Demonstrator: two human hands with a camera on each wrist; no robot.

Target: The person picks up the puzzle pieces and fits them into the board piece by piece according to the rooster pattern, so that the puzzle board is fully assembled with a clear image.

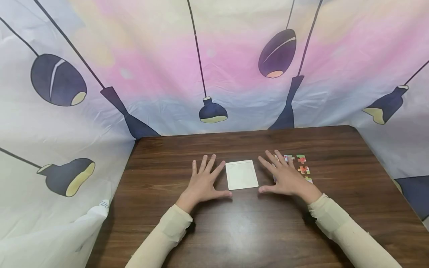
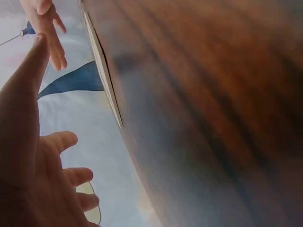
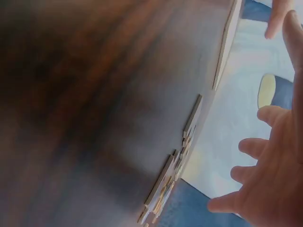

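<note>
A pale square puzzle tray (image 1: 242, 175) with a thin raised border lies flat on the dark wooden table, between the two hands. To its left is the left hand (image 1: 204, 182), fingers spread and straight, holding nothing. The right hand (image 1: 285, 178) is spread the same way on the tray's other side and is also bare. Colourful jigsaw pieces (image 1: 304, 170) lie beyond and beside the right hand, which hides some of them from the head camera. In the right wrist view the pieces (image 3: 161, 187) lie flat on the tabletop below the raised palm.
The brown wood-grain table (image 1: 234, 230) ends at a fabric backdrop (image 1: 161, 67) printed with hanging lamps, which rises behind it and along both sides. A fold of white cloth (image 1: 97, 212) hangs at the table's left edge.
</note>
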